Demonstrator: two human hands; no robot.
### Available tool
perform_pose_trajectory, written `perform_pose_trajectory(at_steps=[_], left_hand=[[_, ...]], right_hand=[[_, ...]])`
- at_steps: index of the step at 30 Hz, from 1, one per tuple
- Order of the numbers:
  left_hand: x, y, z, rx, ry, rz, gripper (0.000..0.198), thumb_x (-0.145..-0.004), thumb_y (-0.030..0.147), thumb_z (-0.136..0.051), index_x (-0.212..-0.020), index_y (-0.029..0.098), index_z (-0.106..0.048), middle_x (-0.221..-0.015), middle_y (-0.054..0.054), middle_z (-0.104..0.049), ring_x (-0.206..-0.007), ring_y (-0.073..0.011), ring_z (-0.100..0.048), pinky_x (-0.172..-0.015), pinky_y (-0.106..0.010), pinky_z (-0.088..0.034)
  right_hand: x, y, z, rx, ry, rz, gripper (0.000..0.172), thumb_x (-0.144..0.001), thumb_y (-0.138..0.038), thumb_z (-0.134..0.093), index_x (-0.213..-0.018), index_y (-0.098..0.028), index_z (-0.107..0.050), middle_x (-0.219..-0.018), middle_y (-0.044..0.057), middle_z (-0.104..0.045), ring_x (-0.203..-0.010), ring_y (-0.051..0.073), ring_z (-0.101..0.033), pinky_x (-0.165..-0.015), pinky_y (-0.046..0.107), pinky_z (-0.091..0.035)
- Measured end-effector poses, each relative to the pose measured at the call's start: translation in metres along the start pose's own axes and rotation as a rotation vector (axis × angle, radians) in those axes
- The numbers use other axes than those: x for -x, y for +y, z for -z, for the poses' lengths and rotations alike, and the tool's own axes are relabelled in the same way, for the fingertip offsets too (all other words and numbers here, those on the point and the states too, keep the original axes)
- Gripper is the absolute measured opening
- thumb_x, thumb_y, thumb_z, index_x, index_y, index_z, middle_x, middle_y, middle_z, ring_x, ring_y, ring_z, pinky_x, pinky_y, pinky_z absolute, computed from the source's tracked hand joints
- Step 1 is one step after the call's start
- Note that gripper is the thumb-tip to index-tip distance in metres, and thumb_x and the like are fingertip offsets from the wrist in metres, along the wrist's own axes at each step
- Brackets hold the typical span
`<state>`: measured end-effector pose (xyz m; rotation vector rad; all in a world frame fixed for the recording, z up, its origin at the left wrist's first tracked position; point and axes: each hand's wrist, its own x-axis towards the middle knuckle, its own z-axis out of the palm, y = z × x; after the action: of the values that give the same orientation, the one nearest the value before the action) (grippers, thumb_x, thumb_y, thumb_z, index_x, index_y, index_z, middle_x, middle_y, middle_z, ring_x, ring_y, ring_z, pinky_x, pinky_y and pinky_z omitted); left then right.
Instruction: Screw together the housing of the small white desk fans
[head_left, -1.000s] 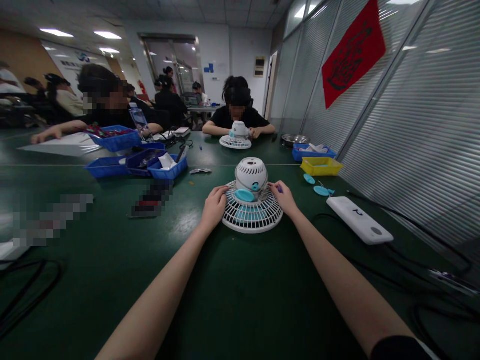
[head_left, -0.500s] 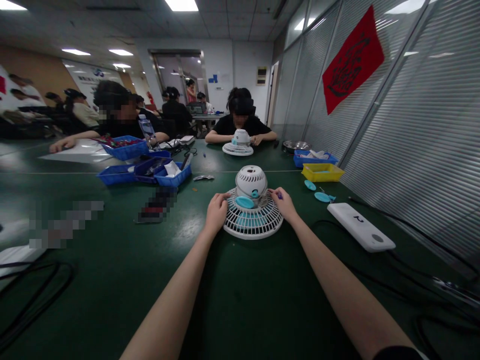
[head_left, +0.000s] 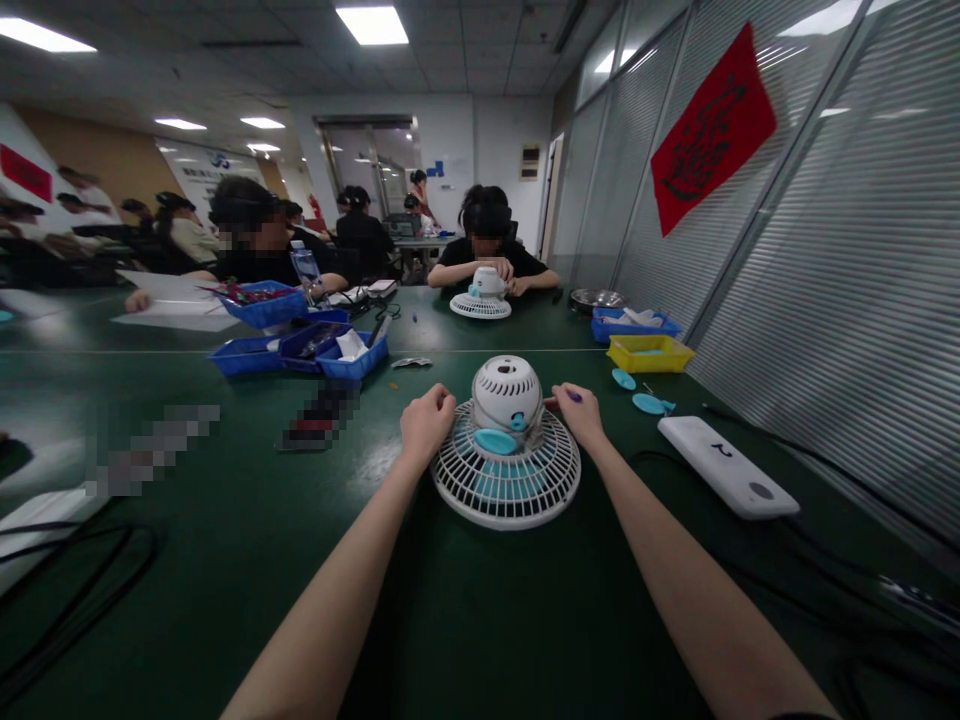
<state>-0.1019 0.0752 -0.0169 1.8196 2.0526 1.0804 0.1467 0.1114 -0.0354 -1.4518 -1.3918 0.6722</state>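
The left hand has its fingers curled at the left side of the white fan's grille; whether they grip the rim or only rest against it, I cannot tell. The right hand is closed around a purple tool, mostly hidden in the fingers, its reddish end pointing left toward the fan's housing; I cannot tell whether it touches.

Between the hands, on the green table, sits the white fan. Its round grille faces down, widest at the bottom, and the domed housing points up, so the axis from grille to housing stands about upright. The grille is round and spreads about level, with no longer side to pick out. A dark slot opens in the housing's top. A teal oval piece lies on the near side, and a small teal knob sits to its right.

To the right are two teal discs, then a white oblong device whose long axis runs from far left to near right. Farther off on that side is a yellow tray. On the far left stand blue trays. Beyond the fan, across the table, another person leans over a second white fan, also grille down.
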Motion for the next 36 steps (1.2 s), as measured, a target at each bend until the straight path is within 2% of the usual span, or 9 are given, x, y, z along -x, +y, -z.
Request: perform_pose_trajectory(at_steps=[3, 6, 9, 13, 18, 21, 25, 31, 36], left_hand=[[-0.002, 0.004, 0.004, -0.016, 0.0, 0.049, 0.022, -0.083, 0.028, -0.046, -0.072, 0.026, -0.064, -0.057, -0.002, -0.065, -0.074, -0.0243, -0.066, -0.07, -0.03, -0.043], [-0.007, 0.01, 0.006, -0.007, 0.001, 0.061, 0.022, -0.082, 0.028, -0.047, -0.071, 0.025, -0.066, -0.064, -0.005, -0.069, -0.08, -0.0266, -0.067, -0.071, -0.031, -0.044], [-0.016, 0.018, 0.005, 0.05, -0.027, 0.057, 0.022, -0.081, 0.028, -0.049, -0.075, 0.024, -0.07, -0.067, -0.006, -0.071, -0.083, -0.028, -0.067, -0.073, -0.033, -0.045], [-0.032, 0.031, -0.005, 0.215, -0.179, 0.068, 0.024, -0.078, 0.029, -0.052, -0.068, 0.019, -0.071, -0.055, -0.001, -0.063, -0.068, -0.0218, -0.064, -0.068, -0.029, -0.044], [-0.046, 0.048, -0.019, 0.412, -0.397, 0.088, 0.033, -0.073, 0.039, -0.066, -0.051, 0.014, -0.062, -0.05, 0.0, -0.057, -0.064, -0.0177, -0.057, -0.064, -0.028, -0.045], [-0.051, 0.056, -0.02, 0.479, -0.497, 0.103, 0.038, -0.068, 0.043, -0.073, -0.048, 0.014, -0.059, -0.047, 0.001, -0.052, -0.062, -0.0154, -0.051, -0.061, -0.028, -0.043], [-0.058, 0.061, -0.017, 0.527, -0.587, 0.138, 0.042, -0.06, 0.048, -0.081, -0.047, 0.014, -0.059, -0.047, 0.001, -0.053, -0.06, -0.0141, -0.048, -0.057, -0.027, -0.04], [-0.068, 0.062, -0.016, 0.57, -0.642, 0.173, 0.034, -0.051, 0.039, -0.089, -0.057, 0.011, -0.071, -0.055, -0.001, -0.063, -0.061, -0.0134, -0.051, -0.06, -0.027, -0.041], [-0.07, 0.056, -0.018, 0.627, -0.655, 0.179, 0.029, -0.048, 0.029, -0.089, -0.067, 0.011, -0.076, -0.066, -0.004, -0.07, -0.067, -0.0164, -0.06, -0.068, -0.029, -0.048]], right_hand=[[0.002, -0.005, 0.001, 0.011, 0.011, -0.031, 0.034, -0.081, -0.035, -0.052, -0.049, -0.025, -0.055, -0.058, 0.001, -0.07, -0.064, 0.02, -0.065, -0.076, 0.033, -0.049], [0.004, -0.009, 0.001, 0.017, 0.04, -0.063, 0.039, -0.082, -0.036, -0.051, -0.044, -0.026, -0.054, -0.049, 0.001, -0.065, -0.057, 0.02, -0.062, -0.076, 0.035, -0.049], [0.004, -0.012, -0.001, -0.018, 0.038, -0.097, 0.038, -0.083, -0.037, -0.05, -0.047, -0.026, -0.054, -0.054, 0.003, -0.067, -0.054, 0.02, -0.062, -0.069, 0.034, -0.051], [0.002, -0.017, -0.006, -0.059, 0.006, -0.133, 0.039, -0.085, -0.045, -0.049, -0.052, -0.024, -0.056, -0.063, 0.005, -0.071, -0.056, 0.019, -0.064, -0.064, 0.032, -0.05], [-0.002, -0.025, -0.01, -0.013, -0.163, 0.0, 0.052, -0.076, -0.068, -0.056, -0.051, -0.023, -0.049, -0.051, 0.0, -0.057, -0.061, 0.02, -0.059, -0.058, 0.029, -0.042], [-0.005, -0.026, -0.013, -0.034, -0.201, 0.025, 0.055, -0.074, -0.073, -0.055, -0.054, -0.022, -0.05, -0.051, -0.001, -0.055, -0.061, 0.018, -0.056, -0.056, 0.028, -0.04], [-0.01, -0.024, -0.016, -0.099, -0.219, 0.025, 0.049, -0.072, -0.066, -0.06, -0.057, -0.019, -0.059, -0.056, 0.001, -0.06, -0.064, 0.019, -0.057, -0.058, 0.028, -0.042], [-0.015, -0.032, -0.016, -0.257, -0.262, 0.042, 0.022, -0.066, -0.038, -0.075, -0.068, -0.016, -0.073, -0.076, 0.005, -0.074, -0.078, 0.02, -0.064, -0.075, 0.03, -0.048], [-0.011, -0.037, -0.015, -0.388, -0.281, -0.131, 0.017, -0.06, -0.027, -0.083, -0.067, -0.015, -0.074, -0.065, 0.003, -0.071, -0.067, 0.015, -0.061, -0.068, 0.027, -0.048]])
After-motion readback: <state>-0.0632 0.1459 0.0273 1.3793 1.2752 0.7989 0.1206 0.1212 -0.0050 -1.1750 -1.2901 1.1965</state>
